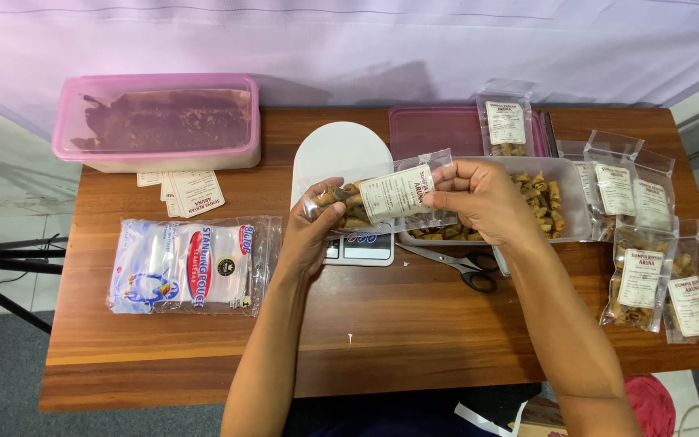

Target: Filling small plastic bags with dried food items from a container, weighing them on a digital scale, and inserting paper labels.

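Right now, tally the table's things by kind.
Filled snack pouches: 6 clear, one in left hand and right hand
Scissors: 1
Scale: 1
Pink-lidded tub: 1
Snack tray: 1
Maroon box: 1
Empty-pouch pack: 1
Label stack: 1
Total: 13

A lidded box (155, 121) stands at the table's (414, 340) back left corner, with loose labels (192, 193) just before it. A pack of pouches (192, 265) lies near the left edge, before the labels. A scale (349, 202) sits mid-table toward the back edge. Above it, the left hand (311, 231) and right hand (483, 198) hold a filled pouch (382, 198) between them. A tray of snacks (560, 202) lies right of the scale, scissors (455, 263) just before it. Filled pouches (649, 259) crowd the right edge.
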